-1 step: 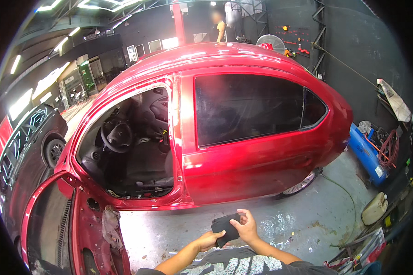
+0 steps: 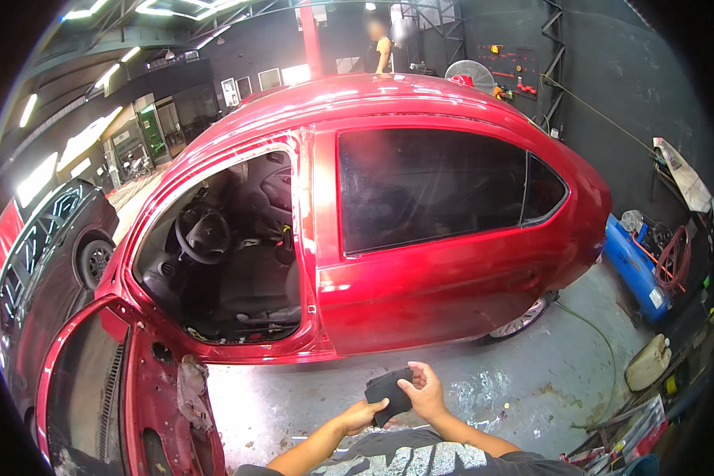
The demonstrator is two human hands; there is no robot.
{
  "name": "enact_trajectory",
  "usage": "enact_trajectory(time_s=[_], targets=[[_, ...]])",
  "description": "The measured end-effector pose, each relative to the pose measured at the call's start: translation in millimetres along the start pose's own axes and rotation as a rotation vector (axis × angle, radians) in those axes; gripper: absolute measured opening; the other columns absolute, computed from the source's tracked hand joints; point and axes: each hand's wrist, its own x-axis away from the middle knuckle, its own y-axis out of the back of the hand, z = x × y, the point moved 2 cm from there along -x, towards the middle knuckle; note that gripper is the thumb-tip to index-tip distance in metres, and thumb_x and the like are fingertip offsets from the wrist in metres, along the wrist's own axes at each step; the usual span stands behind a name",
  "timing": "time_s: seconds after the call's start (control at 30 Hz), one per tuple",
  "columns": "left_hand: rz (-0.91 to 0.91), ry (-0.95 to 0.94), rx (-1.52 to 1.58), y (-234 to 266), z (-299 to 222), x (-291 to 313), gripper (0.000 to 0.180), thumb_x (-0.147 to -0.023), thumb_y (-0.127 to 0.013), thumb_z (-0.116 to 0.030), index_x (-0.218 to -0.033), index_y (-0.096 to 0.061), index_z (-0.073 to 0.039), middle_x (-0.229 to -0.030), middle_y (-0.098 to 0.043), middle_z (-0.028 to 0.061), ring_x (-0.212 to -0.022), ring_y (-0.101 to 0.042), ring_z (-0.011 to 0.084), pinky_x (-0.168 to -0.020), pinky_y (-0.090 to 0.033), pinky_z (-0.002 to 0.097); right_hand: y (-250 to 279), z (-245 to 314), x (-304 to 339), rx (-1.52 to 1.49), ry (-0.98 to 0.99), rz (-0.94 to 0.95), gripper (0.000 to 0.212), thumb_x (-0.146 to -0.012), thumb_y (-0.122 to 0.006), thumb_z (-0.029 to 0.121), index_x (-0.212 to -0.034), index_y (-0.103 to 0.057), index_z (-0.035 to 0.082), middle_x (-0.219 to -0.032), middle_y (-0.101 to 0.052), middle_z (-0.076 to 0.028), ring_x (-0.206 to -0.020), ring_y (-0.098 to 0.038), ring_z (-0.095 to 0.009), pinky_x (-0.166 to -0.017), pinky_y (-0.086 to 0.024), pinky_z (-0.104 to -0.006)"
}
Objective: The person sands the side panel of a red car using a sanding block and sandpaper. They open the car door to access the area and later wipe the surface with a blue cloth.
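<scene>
In front of my body both hands hold a flat black folded piece (image 2: 389,396); whether it is cloth or sheet material I cannot tell. My left hand (image 2: 363,414) grips its lower left side, thumb on top. On the right edge, my right hand (image 2: 424,393) pinches it between thumb and fingers. Beyond my hands stands a red car (image 2: 420,293), apart from them, with a dull patch along its closed rear door. Its front door (image 2: 147,381) hangs wide open at the left, its inner panel stripped, and the seat and steering wheel (image 2: 203,236) show inside.
A green hose (image 2: 608,349) lies on the grey floor at right. Near the wall are a blue tank (image 2: 636,266), a pale jerrycan (image 2: 647,361) and assorted items. A dark vehicle (image 2: 55,254) stands at left. Behind the car is another person (image 2: 382,54), near a fan (image 2: 470,74).
</scene>
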Motion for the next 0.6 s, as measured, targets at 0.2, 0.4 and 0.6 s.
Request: enact_trajectory(time_s=[0.2, 0.4, 0.6], targets=[[-0.115, -0.113, -0.113, 2.6, 4.9, 3.1, 0.060, -0.118, -0.064, -0.039, -0.162, -0.049, 0.000, -0.153, -0.065, 0.0148, -0.126, -0.076, 0.0299, -0.093, -0.065, 0.0400, 3.1, -8.1, -9.2, 0.208, 0.104, 0.036, 0.057, -0.103, -0.080, 0.007, -0.157, -0.063, 0.002, -0.136, -0.078, -0.019, -0.123, -0.076, -0.025, -0.105, -0.062, -0.0382], [-0.174, -0.102, -0.033, -7.1, 13.3, 5.4, 0.059, -0.116, -0.068, -0.037, -0.161, -0.052, -0.001, -0.149, -0.067, 0.0137, -0.121, -0.076, 0.0250, -0.092, -0.064, 0.0386, 3.1, -23.9, -3.4, 0.093, 0.079, 0.109, 0.060, -0.104, -0.078, 0.005, -0.159, -0.058, -0.004, -0.146, -0.072, -0.024, -0.135, -0.072, -0.030, -0.116, -0.058, -0.0414], [-0.194, -0.149, -0.300, -12.6, 14.2, 10.0, 0.065, -0.103, -0.086, -0.042, -0.151, -0.064, -0.004, -0.134, -0.072, 0.0076, -0.111, -0.075, 0.0155, -0.086, -0.058, 0.0299, 0.8, -25.4, 0.4, -0.063, 0.019, 0.135, 0.061, -0.103, -0.077, -0.001, -0.157, -0.050, -0.008, -0.150, -0.067, -0.027, -0.142, -0.067, -0.033, -0.121, -0.055, -0.0439]])
